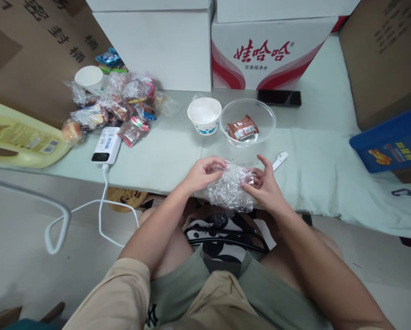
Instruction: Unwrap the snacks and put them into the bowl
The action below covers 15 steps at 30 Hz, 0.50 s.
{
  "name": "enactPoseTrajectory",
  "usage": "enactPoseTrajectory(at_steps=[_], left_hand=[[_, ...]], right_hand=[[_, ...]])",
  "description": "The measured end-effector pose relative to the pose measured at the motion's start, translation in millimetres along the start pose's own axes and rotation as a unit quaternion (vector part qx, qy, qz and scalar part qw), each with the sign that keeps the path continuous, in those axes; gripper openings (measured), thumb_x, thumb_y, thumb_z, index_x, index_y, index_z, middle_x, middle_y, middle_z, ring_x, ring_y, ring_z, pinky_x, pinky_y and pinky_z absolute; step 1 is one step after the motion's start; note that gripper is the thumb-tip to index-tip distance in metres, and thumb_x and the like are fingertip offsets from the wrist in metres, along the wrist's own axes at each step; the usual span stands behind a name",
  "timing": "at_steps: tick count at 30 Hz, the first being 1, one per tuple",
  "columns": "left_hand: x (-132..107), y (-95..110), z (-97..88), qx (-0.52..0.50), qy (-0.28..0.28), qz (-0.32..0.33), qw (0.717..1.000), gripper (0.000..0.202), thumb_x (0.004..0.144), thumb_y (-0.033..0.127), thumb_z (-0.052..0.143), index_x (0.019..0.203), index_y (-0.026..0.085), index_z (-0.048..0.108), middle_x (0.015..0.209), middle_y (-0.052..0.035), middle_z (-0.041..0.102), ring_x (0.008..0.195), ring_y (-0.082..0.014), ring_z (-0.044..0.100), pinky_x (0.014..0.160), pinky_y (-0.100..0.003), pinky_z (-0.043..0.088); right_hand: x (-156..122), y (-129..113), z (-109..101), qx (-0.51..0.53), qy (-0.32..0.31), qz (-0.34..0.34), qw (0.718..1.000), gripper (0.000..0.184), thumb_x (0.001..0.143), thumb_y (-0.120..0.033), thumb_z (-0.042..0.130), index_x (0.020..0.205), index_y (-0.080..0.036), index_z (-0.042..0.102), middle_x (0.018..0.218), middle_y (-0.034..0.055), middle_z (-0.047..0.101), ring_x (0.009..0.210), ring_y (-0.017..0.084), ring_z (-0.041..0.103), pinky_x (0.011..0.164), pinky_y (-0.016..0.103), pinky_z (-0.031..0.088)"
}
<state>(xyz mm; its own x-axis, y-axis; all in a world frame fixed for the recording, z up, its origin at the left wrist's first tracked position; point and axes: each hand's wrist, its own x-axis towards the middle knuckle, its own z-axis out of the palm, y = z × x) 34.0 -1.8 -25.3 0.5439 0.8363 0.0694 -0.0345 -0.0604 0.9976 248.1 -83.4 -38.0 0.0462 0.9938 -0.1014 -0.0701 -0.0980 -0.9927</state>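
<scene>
A crumpled sheet of clear plastic wrap [230, 187] spreads between my two hands at the table's front edge, and its lower part hangs over the edge. My left hand [207, 173] grips its upper left side, thumb and fingers closed on the film. On the other side, my right hand [264, 185] pinches the right part of the wrap, with one finger raised. Just beyond lies a small white utility knife [280, 160]. Behind the wrap, a clear plastic bowl [269, 130] holds a brown snack packet [242, 128], and a white paper cup [205, 127] stands to its left.
At the left lies a pile of wrapped snacks [123, 103] around another paper cup [89, 79]. A white power bank [107, 145] trails a cable off the table. A phone [279, 98] lies before the white carton [263, 57]. A yellow jug [23, 137] stands far left.
</scene>
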Motion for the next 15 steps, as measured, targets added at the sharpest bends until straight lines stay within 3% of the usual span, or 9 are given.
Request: enactPoseTrajectory(at_steps=[3, 5, 8, 10, 13, 15], left_hand=[[2.1, -6.0, 4.2, -0.086, 0.042, -0.018, 0.995, 0.057, 0.071, 0.029, 0.083, 0.122, 0.029, 0.058, 0.119, -0.0052, 0.065, 0.089, -0.0145, 0.067, 0.077, -0.028, 0.051], [5.6, -9.3, 8.0, -0.132, 0.044, -0.037, 0.99, 0.068, 0.065, 0.035, 0.087, 0.125, 0.027, 0.056, 0.114, -0.0055, 0.067, 0.091, -0.0158, 0.067, 0.077, -0.027, 0.051], [11.2, -11.0, 16.5, -0.135, -0.024, -0.09, 0.987, 0.05, 0.064, 0.044, 0.087, 0.101, 0.015, 0.068, 0.096, -0.0085, 0.072, 0.092, -0.0194, 0.066, 0.082, -0.03, 0.05], [12.1, -9.9, 22.5, -0.131, -0.042, -0.111, 0.984, 0.043, 0.068, 0.047, 0.083, 0.091, 0.013, 0.071, 0.09, -0.0091, 0.073, 0.088, -0.0195, 0.067, 0.082, -0.031, 0.05], [9.0, -6.5, 27.2, -0.127, -0.024, -0.112, 0.985, 0.044, 0.07, 0.048, 0.081, 0.098, 0.015, 0.071, 0.094, -0.0082, 0.074, 0.089, -0.0196, 0.068, 0.082, -0.031, 0.051], [6.4, -4.2, 25.6, -0.062, -0.027, -0.119, 0.991, 0.042, 0.072, 0.046, 0.079, 0.098, 0.015, 0.07, 0.092, -0.0067, 0.073, 0.085, -0.0185, 0.067, 0.079, -0.029, 0.052]], right_hand=[[-0.3, -2.0, 1.1, -0.002, 0.019, 0.003, 1.0, 0.083, 0.073, -0.03, 0.077, 0.144, -0.034, 0.035, 0.079, -0.0052, 0.059, 0.071, 0.014, 0.061, 0.072, 0.03, 0.052], [0.2, -5.1, 1.2, 0.019, 0.054, -0.004, 0.998, 0.078, 0.072, -0.032, 0.078, 0.14, -0.033, 0.04, 0.078, -0.0051, 0.059, 0.073, 0.014, 0.061, 0.073, 0.029, 0.051], [2.6, -8.9, 1.3, 0.088, 0.079, 0.022, 0.993, 0.076, 0.066, -0.04, 0.082, 0.134, -0.032, 0.048, 0.091, -0.0011, 0.064, 0.082, 0.017, 0.064, 0.077, 0.031, 0.052], [4.1, -9.6, 1.2, 0.108, 0.064, 0.051, 0.991, 0.067, 0.062, -0.045, 0.083, 0.122, -0.028, 0.058, 0.1, 0.0026, 0.067, 0.089, 0.02, 0.065, 0.081, 0.034, 0.053], [3.7, -9.0, 0.5, 0.038, 0.039, 0.07, 0.996, 0.04, 0.067, -0.051, 0.078, 0.091, -0.022, 0.064, 0.091, 0.0037, 0.069, 0.086, 0.021, 0.064, 0.08, 0.033, 0.051], [2.1, -8.9, 0.1, -0.029, 0.036, 0.069, 0.997, 0.034, 0.073, -0.052, 0.072, 0.082, -0.022, 0.06, 0.081, 0.0018, 0.067, 0.076, 0.018, 0.062, 0.073, 0.031, 0.051]])
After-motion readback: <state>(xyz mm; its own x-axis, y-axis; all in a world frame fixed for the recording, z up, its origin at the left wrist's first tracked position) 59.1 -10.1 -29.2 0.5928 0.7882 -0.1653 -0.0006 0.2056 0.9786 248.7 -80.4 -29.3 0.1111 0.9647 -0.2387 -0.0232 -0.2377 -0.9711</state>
